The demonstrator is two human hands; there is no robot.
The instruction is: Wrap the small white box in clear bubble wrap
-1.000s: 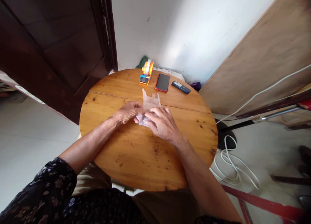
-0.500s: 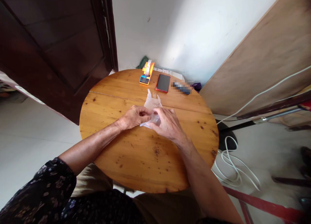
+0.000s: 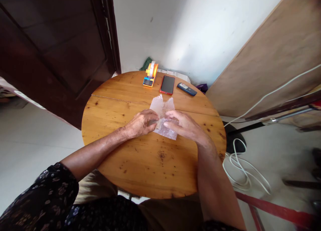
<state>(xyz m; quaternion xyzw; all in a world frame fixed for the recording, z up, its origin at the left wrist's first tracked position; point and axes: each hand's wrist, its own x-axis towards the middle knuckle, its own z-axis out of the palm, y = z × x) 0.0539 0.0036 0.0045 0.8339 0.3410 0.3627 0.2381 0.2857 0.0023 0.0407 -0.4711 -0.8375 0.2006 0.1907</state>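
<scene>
A small sheet of clear bubble wrap [image 3: 163, 108] lies crumpled on the round wooden table [image 3: 140, 157], near its middle. My left hand [image 3: 141, 123] pinches the sheet's left side with curled fingers. My right hand [image 3: 184, 124] grips its right side, and the lower corner of the sheet sticks out under that hand. The two hands sit close together, fingertips almost touching over the wrap. Whatever may be inside the wrap is hidden.
At the table's far edge stand an orange tape dispenser [image 3: 150, 75], a dark smartphone in a red case [image 3: 167, 84] and a small blue handset [image 3: 187, 89]. A dark wooden door [image 3: 55, 47] is on the left, a plywood board [image 3: 271, 57] on the right, white cable [image 3: 240, 167] on the floor.
Both hands have shifted a little to the right, the right hand more so. The bubble wrap has been drawn out wider between them, and its lower corner now shows.
</scene>
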